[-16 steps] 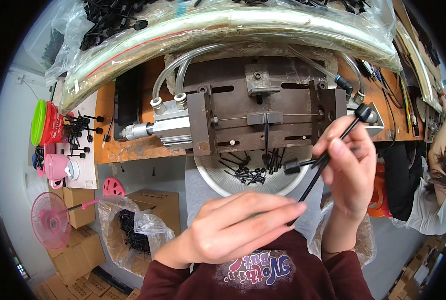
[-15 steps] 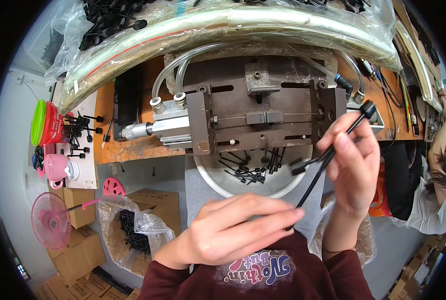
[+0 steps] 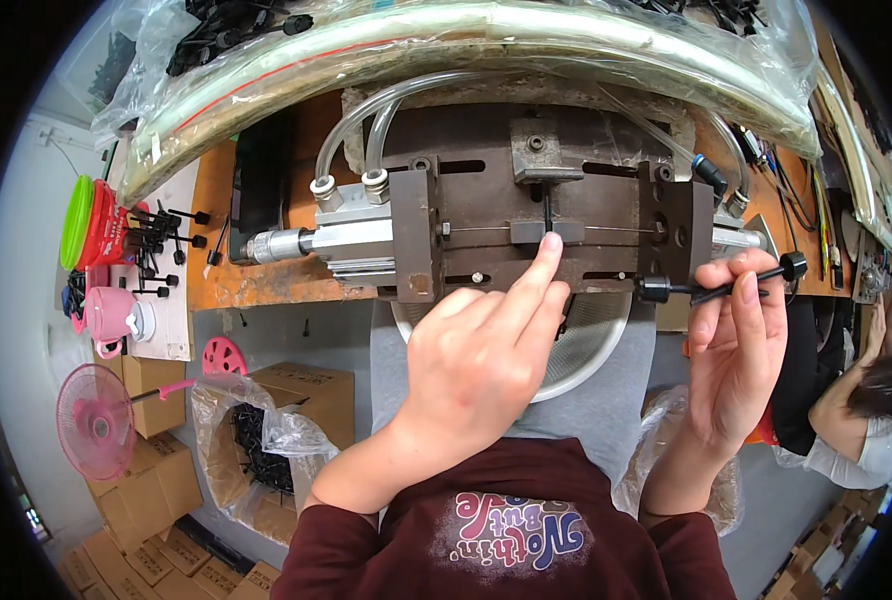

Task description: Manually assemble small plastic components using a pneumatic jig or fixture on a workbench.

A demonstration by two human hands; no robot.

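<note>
My left hand reaches over the dark metal fixture, index finger stretched forward. Its fingertip meets the lower end of a thin black rod, which lies between the upper bracket and the small grey block. The left thumb is hidden beneath the hand. To the right of the fixture, my right hand is closed on black plastic rods with round heads. One head points left and another head points right.
Below the fixture, a white perforated basket rests at my lap, partly covered by my hand. Air cylinders with clear hoses flank the fixture. A bagged carton of black parts and a pink fan stand left. Another person's arm shows at right.
My left hand has moved up and forward from the rods by my right hand to the fixture, where a black rod now lies. My right hand has shifted right and slightly down, still holding rods.
</note>
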